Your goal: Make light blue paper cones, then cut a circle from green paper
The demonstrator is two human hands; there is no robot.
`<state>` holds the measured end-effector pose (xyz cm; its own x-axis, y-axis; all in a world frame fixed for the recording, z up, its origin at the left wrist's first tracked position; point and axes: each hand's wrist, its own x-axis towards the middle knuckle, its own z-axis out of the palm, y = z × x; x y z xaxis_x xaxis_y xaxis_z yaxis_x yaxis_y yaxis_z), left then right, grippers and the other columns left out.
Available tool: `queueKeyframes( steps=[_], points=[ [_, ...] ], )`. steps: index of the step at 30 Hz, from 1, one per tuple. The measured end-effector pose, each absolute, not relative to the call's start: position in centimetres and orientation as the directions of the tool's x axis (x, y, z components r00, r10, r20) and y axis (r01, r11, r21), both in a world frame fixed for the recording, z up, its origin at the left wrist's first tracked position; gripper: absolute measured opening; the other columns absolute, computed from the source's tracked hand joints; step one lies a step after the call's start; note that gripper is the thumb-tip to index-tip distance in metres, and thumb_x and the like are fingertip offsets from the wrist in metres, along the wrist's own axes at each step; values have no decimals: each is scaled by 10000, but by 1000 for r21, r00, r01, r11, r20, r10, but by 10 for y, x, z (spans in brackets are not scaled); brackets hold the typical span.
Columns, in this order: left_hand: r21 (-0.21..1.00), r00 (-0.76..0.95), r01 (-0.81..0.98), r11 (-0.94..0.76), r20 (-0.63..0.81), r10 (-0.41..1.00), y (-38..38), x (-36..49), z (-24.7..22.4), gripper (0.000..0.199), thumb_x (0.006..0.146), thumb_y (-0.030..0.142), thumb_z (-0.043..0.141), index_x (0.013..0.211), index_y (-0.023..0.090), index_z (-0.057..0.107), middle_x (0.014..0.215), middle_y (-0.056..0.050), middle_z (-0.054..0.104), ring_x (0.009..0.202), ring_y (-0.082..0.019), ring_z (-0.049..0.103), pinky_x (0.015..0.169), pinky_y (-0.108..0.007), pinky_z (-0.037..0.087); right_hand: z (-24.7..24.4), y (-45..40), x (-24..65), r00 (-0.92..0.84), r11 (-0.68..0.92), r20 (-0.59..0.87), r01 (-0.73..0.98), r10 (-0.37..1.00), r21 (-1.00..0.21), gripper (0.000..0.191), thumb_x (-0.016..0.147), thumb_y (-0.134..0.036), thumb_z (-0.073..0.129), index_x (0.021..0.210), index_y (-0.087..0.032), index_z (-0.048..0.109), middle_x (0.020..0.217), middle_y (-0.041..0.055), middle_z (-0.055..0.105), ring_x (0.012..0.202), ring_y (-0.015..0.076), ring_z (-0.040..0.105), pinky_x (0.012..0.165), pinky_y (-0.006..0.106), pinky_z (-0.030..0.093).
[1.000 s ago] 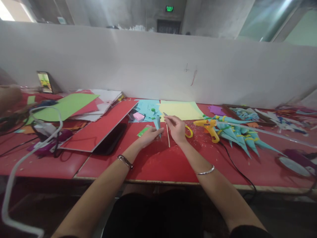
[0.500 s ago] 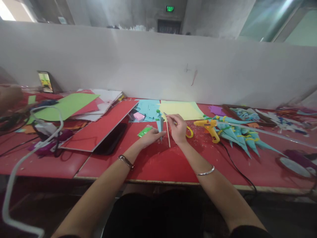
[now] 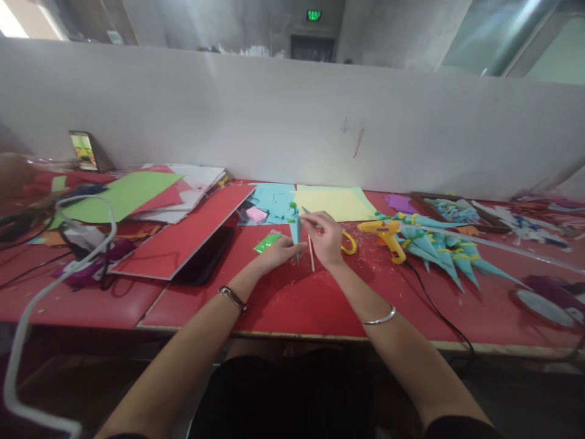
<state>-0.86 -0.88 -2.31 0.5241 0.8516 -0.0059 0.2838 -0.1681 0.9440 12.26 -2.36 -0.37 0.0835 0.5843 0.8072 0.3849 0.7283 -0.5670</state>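
My left hand (image 3: 276, 251) is closed around a light-blue paper cone (image 3: 296, 230), its point downward. Green bits (image 3: 293, 206) sit at the cone's wide top. My right hand (image 3: 326, 236) is pinched beside the top edge of the cone, thumb and forefinger together; whatever is between them is too small to make out. Behind the right hand a yellow ring-shaped handle (image 3: 350, 242) shows, and a grey pointed tip pokes out on the other side. Below lies a thin pale stick (image 3: 312, 256). A bright green packet (image 3: 265, 243) rests by my left fingers.
A yellow glue gun (image 3: 384, 235) with a cord lies to the right, beside a pile of blue paper cones (image 3: 439, 247). Red board (image 3: 192, 228) leans over a dark flat object at left. Yellow paper (image 3: 336, 203) and blue sheets (image 3: 269, 198) lie behind.
My right hand has shifted slightly left, its fingertips closer to the cone's top. My left hand and the cone stay in place.
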Motion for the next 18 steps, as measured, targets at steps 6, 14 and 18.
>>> queueKeyframes(
  steps=[6, 14, 18],
  points=[
    [916, 535, 332, -223, 12, 845, -6, -10, -25, 388, 698, 518, 515, 543, 163, 516, 428, 34, 495, 435, -90, 483, 475, -209, 356, -4, -23, 122, 27, 727, 814, 433, 581, -533, 90, 760, -184, 578, 783, -234, 648, 765, 11, 547, 759, 154, 546, 720, 305, 462],
    [870, 561, 364, -334, 81, 824, -2, -11, -33, 370, 710, 482, 510, 511, 169, 509, 433, 27, 507, 432, -90, 479, 466, -206, 349, -6, -22, 121, 38, 708, 781, 394, 624, -585, 116, 751, -152, 567, 816, -227, 627, 786, 11, 517, 752, 141, 535, 689, 280, 460],
    [865, 574, 362, -348, 87, 814, -2, -11, -33, 353, 714, 478, 502, 543, 169, 500, 443, 38, 491, 431, -86, 469, 462, -205, 344, -7, -19, 122, 50, 691, 753, 359, 657, -627, 114, 718, -160, 596, 813, -219, 618, 821, 16, 511, 783, 148, 538, 713, 290, 461]
  ],
)
